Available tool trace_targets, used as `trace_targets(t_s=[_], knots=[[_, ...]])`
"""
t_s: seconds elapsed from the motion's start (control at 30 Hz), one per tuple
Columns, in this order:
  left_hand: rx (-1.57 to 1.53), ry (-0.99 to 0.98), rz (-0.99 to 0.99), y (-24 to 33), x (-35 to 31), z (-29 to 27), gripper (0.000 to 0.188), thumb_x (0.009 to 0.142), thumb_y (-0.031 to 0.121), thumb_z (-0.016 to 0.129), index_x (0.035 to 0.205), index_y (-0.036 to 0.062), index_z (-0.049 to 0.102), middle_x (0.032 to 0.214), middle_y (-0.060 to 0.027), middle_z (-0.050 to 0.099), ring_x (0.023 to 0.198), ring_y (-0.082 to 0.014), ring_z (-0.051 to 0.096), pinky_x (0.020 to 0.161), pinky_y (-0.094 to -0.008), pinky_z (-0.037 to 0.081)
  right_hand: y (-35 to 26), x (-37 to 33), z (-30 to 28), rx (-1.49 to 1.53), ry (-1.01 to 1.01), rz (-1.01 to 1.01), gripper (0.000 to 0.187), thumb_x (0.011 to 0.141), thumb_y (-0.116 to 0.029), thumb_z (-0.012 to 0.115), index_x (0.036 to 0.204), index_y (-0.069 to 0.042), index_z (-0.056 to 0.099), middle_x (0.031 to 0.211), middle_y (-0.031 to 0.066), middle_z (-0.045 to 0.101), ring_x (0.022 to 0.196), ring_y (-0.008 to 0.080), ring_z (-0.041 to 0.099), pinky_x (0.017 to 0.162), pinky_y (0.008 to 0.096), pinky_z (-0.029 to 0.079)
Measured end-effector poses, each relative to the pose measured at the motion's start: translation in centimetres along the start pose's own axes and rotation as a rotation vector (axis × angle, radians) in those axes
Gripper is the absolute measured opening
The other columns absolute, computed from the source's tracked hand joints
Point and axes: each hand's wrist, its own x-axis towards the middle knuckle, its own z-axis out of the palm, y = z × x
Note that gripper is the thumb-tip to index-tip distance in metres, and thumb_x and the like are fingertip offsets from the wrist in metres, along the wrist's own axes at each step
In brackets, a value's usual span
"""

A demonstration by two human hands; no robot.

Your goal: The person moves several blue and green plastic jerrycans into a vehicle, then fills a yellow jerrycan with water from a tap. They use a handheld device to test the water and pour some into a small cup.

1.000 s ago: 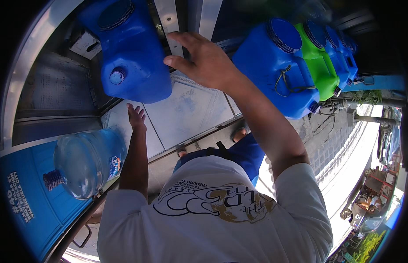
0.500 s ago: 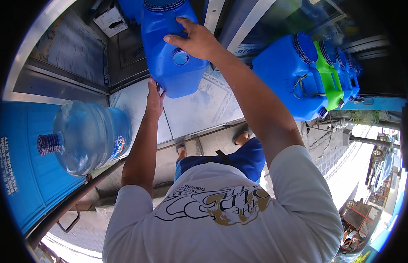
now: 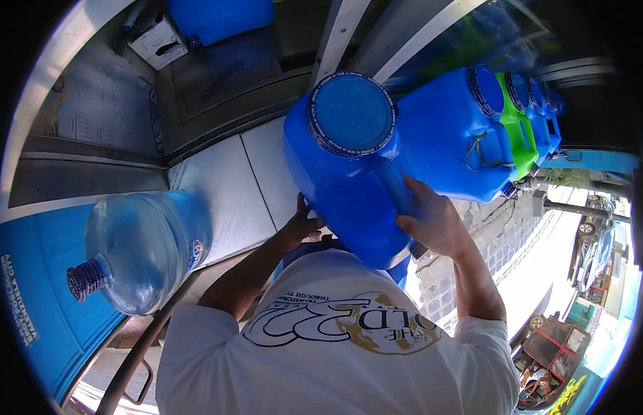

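Blue jug (image 3: 346, 197) in hands (image 3: 435, 220) | clear bottle (image 3: 145, 249) left | jug row (image 3: 446, 128) right

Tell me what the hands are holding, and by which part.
A blue water jug: the right hand grips its handle; the left hand is against its side.

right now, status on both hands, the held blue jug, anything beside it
Right hand on handle of blue jug; left hand at its left side. Wide lid on. Row of blue and green jugs to its right.
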Motion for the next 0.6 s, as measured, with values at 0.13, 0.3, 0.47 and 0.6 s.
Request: trace_targets(t_s=[0.13,0.3,0.47,0.6], knots=[[-0.009,-0.119,-0.126,0.0,3.5,2.7,0.144,0.079,0.035,0.083,0.139,0.0071,-0.045,0.159,-0.0231,0.019,0.139,-0.0313,0.039,0.109,-0.0462,0.038,1.4,-2.0,0.0,-0.008,0.239,0.118,0.053,0.084,-0.015,0.069,0.129,0.008,0.054,0.103,0.0253,0.069,0.091,0.0322,0.071,0.078,0.0370,0.055],[0.038,-0.107,0.110,-1.8,8.8,6.2,0.145,0.079,0.038,0.084,0.139,0.0066,-0.044,0.160,-0.0231,0.015,0.140,-0.0339,0.035,0.110,-0.0479,0.035,3.2,-1.5,-1.2,-0.085,0.430,0.427,0.044,0.083,-0.012,0.072,0.121,0.006,0.061,0.102,0.0218,0.071,0.091,0.0293,0.071,0.078,0.0355,0.055],[0.132,-0.115,0.091,-1.4,13.1,6.6,0.150,0.075,0.048,0.084,0.139,0.0053,-0.044,0.161,-0.0230,0.008,0.143,-0.0388,0.030,0.112,-0.0533,0.033,5.8,0.3,-3.1,-0.196,0.509,0.335,0.045,0.084,-0.017,0.075,0.121,0.006,0.062,0.106,0.0233,0.070,0.095,0.0321,0.071,0.081,0.0370,0.055],[0.093,-0.177,0.089,0.2,14.2,5.8,0.154,0.072,0.053,0.085,0.137,0.0026,-0.046,0.162,-0.0236,0.004,0.145,-0.0395,0.026,0.113,-0.0539,0.032,6.2,1.4,-3.7,-0.159,0.504,0.368,0.048,0.085,-0.018,0.074,0.123,0.007,0.061,0.111,0.0250,0.069,0.099,0.0342,0.070,0.084,0.0381,0.054]])
